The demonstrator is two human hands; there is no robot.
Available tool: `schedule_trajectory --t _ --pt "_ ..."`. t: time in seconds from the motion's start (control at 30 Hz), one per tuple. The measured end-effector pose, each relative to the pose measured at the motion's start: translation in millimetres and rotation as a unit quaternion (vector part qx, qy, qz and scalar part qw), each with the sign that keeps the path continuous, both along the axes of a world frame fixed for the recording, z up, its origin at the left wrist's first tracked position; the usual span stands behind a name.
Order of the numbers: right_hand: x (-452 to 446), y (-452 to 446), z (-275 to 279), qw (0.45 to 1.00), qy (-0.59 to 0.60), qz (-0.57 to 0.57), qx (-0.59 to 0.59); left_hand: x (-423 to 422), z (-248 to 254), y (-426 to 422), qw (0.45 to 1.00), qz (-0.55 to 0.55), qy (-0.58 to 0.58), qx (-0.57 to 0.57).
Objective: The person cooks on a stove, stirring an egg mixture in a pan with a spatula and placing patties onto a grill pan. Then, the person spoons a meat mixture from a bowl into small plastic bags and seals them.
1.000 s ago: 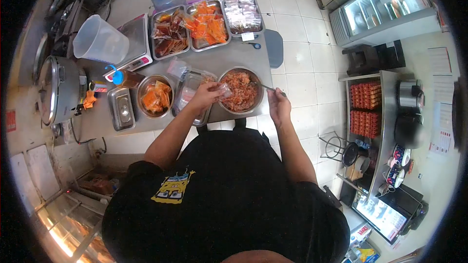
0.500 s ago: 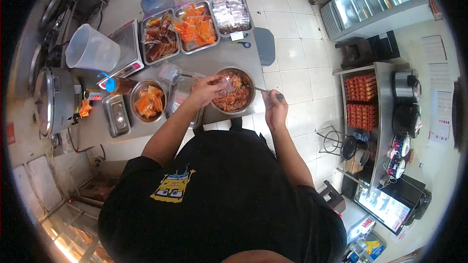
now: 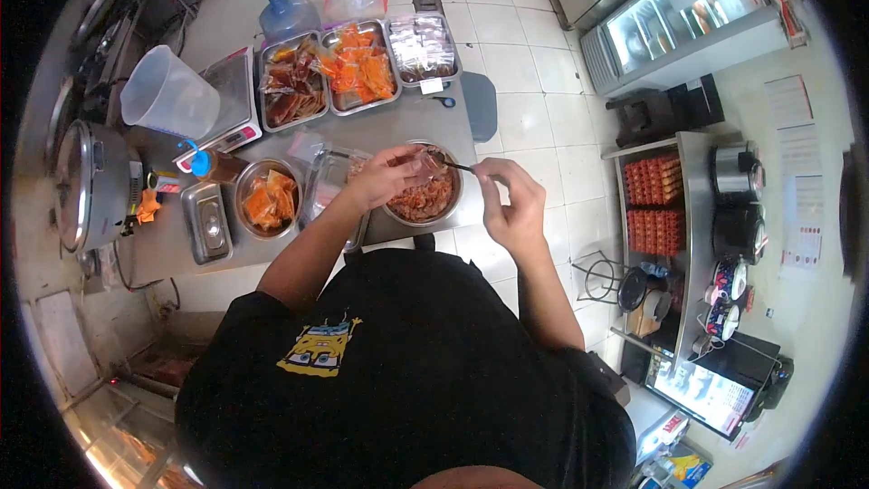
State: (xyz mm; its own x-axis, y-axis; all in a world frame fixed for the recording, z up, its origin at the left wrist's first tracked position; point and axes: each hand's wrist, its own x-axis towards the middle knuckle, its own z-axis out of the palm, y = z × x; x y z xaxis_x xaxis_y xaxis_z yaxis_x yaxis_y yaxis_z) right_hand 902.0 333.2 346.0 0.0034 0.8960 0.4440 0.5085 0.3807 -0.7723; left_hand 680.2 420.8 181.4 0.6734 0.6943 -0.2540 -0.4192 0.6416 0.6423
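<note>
A round metal bowl of reddish, chopped-looking food stands at the table's near right edge. Over it, my left hand pinches a small clear plastic bag. My right hand grips the dark handle of a spoon, whose front end is at the bag's mouth. Whether that end is inside the bag, I cannot tell. Left of the bowl, partly behind my left forearm, a clear container holds plastic bags. Farther left, a second metal bowl contains orange filled packets.
Metal trays of orange packets, brown-red packets and clear packets line the far side. Left are a scale, a plastic jug, a blue-capped bottle and a lidded metal box. Blue-handled scissors lie near the right edge.
My right hand has moved up and inward, bringing the spoon's end from the bowl to the bag. My left hand still holds the bag over the bowl. The whole view has shifted slightly.
</note>
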Motion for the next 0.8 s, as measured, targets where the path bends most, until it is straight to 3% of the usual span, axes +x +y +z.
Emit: schedule_trajectory --t 0.1,0.27,0.37,0.8 --pt "-11.5 0.2 10.2 0.995 -0.049 0.019 0.081 -2.8 1.2 1.5 0.999 0.017 -0.05 0.005" --pt "-24.7 -4.5 25.4 0.993 -0.071 0.025 0.092 -10.4 9.2 2.3 0.995 0.082 -0.061 0.01" --pt "-29.2 -5.7 30.5 0.991 -0.078 0.028 0.102 -17.5 34.8 1.3 0.992 0.062 -0.096 0.051" --pt "-39.1 -11.7 41.6 0.984 -0.119 0.041 0.123 -15.7 21.9 -1.0 0.988 0.105 -0.099 0.064"
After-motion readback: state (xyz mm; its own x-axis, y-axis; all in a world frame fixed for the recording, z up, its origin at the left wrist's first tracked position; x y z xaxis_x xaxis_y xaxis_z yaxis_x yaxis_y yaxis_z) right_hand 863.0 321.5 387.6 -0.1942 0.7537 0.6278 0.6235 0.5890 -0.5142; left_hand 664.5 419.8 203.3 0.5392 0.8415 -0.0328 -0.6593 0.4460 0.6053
